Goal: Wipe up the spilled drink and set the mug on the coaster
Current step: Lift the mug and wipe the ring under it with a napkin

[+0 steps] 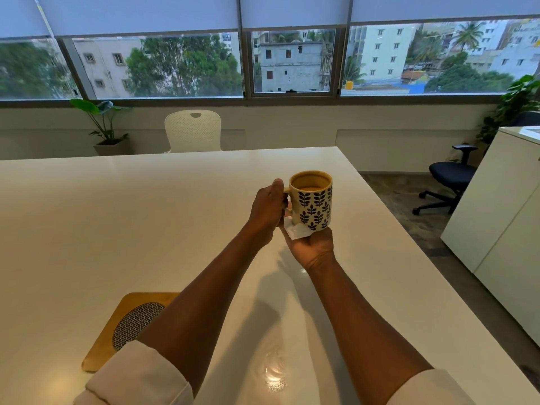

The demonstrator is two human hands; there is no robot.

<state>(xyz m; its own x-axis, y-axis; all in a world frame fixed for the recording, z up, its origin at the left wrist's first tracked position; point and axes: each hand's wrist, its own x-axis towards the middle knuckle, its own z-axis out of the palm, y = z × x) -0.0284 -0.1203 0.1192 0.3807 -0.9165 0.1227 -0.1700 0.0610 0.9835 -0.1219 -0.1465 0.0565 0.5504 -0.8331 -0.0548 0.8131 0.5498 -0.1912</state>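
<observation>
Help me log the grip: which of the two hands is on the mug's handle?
The left hand grips the handle of the mug. The right hand is under its base instead, holding a white tissue.

A glossy white worktop (102, 217) fills the centre and lower frame, its far edge toward the windows. A wooden coaster (117, 325) with a woven round centre lies flat at lower left; a wet smear (274, 372) glistens at bottom centre.
</observation>
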